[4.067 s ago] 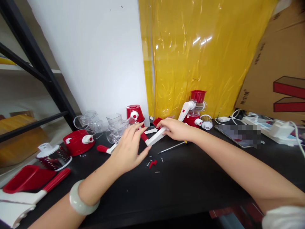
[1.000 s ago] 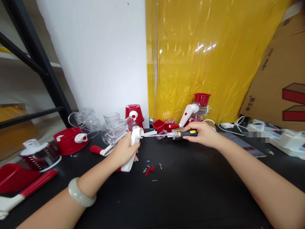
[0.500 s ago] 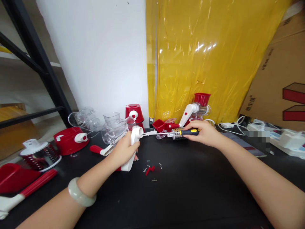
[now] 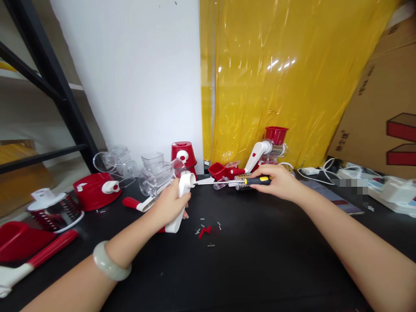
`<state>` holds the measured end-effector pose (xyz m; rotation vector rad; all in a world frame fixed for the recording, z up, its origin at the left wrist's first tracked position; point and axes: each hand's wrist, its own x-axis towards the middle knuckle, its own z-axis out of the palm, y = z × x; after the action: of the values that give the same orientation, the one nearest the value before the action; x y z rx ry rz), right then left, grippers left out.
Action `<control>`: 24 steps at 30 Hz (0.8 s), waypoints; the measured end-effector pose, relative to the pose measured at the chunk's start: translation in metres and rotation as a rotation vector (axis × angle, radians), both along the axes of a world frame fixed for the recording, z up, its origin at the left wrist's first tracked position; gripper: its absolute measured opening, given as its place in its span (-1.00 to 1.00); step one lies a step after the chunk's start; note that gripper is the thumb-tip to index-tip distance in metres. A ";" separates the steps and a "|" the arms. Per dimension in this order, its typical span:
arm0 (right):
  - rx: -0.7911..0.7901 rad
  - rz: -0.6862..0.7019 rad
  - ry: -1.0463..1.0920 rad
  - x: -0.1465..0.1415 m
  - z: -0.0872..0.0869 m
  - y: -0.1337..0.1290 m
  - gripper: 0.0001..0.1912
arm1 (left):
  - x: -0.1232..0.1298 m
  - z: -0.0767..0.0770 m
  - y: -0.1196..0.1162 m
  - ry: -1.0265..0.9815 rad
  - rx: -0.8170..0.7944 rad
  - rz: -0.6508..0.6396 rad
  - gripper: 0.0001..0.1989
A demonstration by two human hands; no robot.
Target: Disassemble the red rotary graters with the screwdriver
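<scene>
My left hand is wrapped round a white crank handle with a round socket at its upper end; a bit of red shows at its lower end. In my right hand is a screwdriver with a black and yellow grip. Its long shaft points left, level, and the tip is at the socket's opening; whether it touches a screw inside is hidden. Below, on the black table, lie small red pieces and several loose metal screws or pins.
Along the left stand a red base, a grater drum, a red-and-white handle and clear plastic housings. Behind my right hand stands an assembled rotary grater. A power strip with white cables lies at the right.
Almost nothing differs. Both hands keep their places, with the screwdriver still lined up with the white handle's socket.
</scene>
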<state>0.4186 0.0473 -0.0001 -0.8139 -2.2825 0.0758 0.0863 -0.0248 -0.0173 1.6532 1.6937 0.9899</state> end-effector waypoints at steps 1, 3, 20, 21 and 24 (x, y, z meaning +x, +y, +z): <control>0.005 0.002 -0.001 0.000 0.000 0.000 -0.84 | 0.000 0.000 0.000 0.001 -0.001 -0.002 -0.78; 0.016 0.002 -0.003 -0.001 0.000 -0.001 -0.84 | 0.000 0.000 0.000 0.001 -0.003 -0.005 -0.78; 0.170 0.000 -0.031 -0.005 -0.001 -0.006 -0.85 | 0.000 0.001 0.000 -0.019 -0.020 0.009 -0.77; 0.160 0.002 -0.021 -0.004 -0.001 -0.006 -0.85 | 0.001 0.001 0.000 -0.031 -0.025 0.007 -0.77; 0.124 0.007 0.017 -0.003 -0.001 -0.005 -0.84 | 0.000 -0.002 0.001 -0.059 -0.030 -0.019 -0.77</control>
<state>0.4153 0.0420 -0.0015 -0.7385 -2.2493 -0.0548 0.0861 -0.0235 -0.0189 1.6023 1.6439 0.9899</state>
